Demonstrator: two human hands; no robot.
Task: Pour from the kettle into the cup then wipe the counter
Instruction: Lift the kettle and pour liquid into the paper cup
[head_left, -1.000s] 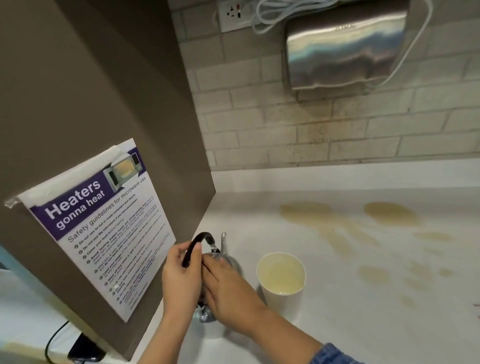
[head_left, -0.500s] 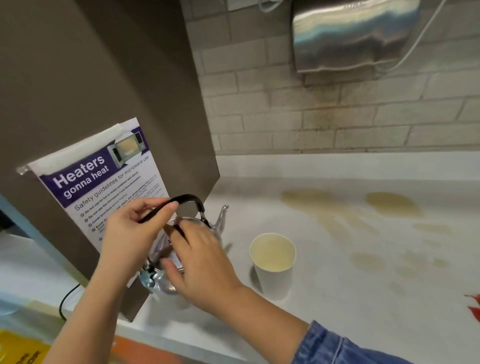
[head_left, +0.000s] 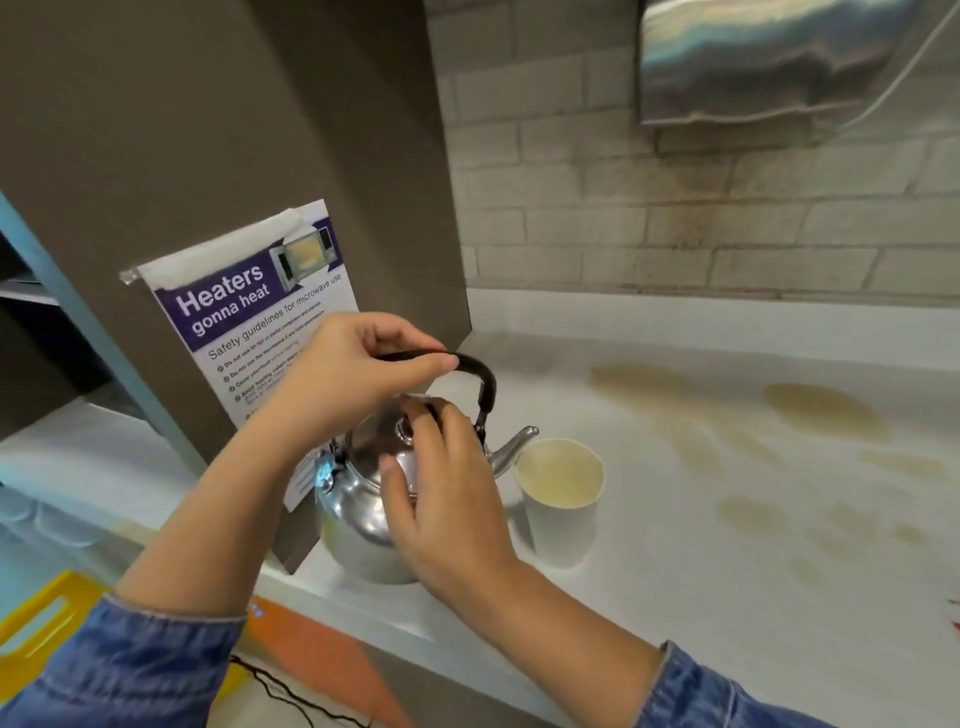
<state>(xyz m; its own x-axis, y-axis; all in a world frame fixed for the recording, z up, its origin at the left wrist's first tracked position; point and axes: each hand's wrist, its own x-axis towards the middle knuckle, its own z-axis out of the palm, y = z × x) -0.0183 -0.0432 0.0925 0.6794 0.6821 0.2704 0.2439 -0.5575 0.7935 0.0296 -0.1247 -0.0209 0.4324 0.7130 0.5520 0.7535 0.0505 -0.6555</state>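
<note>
A shiny steel kettle (head_left: 358, 512) with a black arched handle stands near the front edge of the white counter (head_left: 727, 597). My left hand (head_left: 345, 371) grips the top of the handle. My right hand (head_left: 447, 493) rests on the lid, fingertips around the knob. The spout points right, its tip just beside the rim of a white paper cup (head_left: 561, 501). The cup stands upright and holds pale liquid. Brownish spill stains (head_left: 670, 410) spread over the counter to the right of the cup.
A brown cabinet side (head_left: 218, 130) with a taped microwave safety poster (head_left: 265, 317) stands close on the left of the kettle. A steel wall dispenser (head_left: 779, 57) hangs above the brick backsplash. A yellow crate (head_left: 41, 618) and a black cable lie below the counter edge.
My left hand has risen along the handle to its top, and the kettle now sits closer to the cup with its spout at the rim. The camera has moved back and down.
</note>
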